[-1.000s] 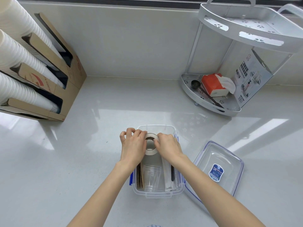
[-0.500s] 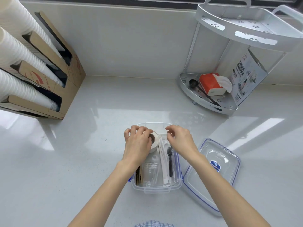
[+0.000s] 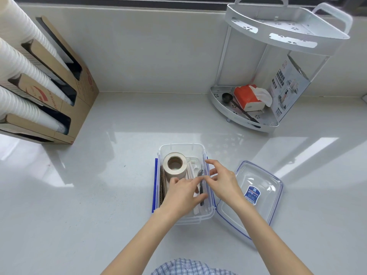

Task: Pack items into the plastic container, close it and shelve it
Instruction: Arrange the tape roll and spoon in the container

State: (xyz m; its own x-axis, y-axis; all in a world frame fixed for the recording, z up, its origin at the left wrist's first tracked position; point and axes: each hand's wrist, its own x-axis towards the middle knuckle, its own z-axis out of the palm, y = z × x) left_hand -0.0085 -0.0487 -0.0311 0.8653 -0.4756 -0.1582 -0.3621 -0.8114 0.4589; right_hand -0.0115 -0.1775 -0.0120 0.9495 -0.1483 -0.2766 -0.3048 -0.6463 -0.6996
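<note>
Clear plastic container (image 3: 181,148) with blue side latches, rectangular, sitting open near the front of the pale grey glossy counter (image 3: 99,195); inside, a beige roll of tape (image 3: 175,165) lying at the far left with its core facing up, brown cardboard pieces (image 3: 162,187) standing on edge along the left wall, and wrapped black plastic cutlery (image 3: 201,181) laid lengthwise on the right. Left hand (image 3: 181,192) down among the contents just below the roll, fingers (image 3: 195,180) loosely spread toward the cutlery, not visibly pinching anything. Right hand (image 3: 223,180) over the container's right rim, thumb and fingertips drawn close as if nipping a wrapper edge; whether anything is actually caught there, cannot tell. Clear lid (image 3: 256,195) with blue trim and a blue label resting just beside the container on the right, touching or nearly touching it, not yet fitted. White two-tier metal corner shelf (image 3: 278,34) well apart at the far right, with a red tissue pack (image 3: 248,98) on its lower tier. Likely step: settling the contents flat before closing. Risks from here: the roll standing proud of the rim and keeping the lid from seating; a wrapper edge trapped under the seal so a latch fails to snap; the right forearm nudging the loose lid along the slick counter.
</note>
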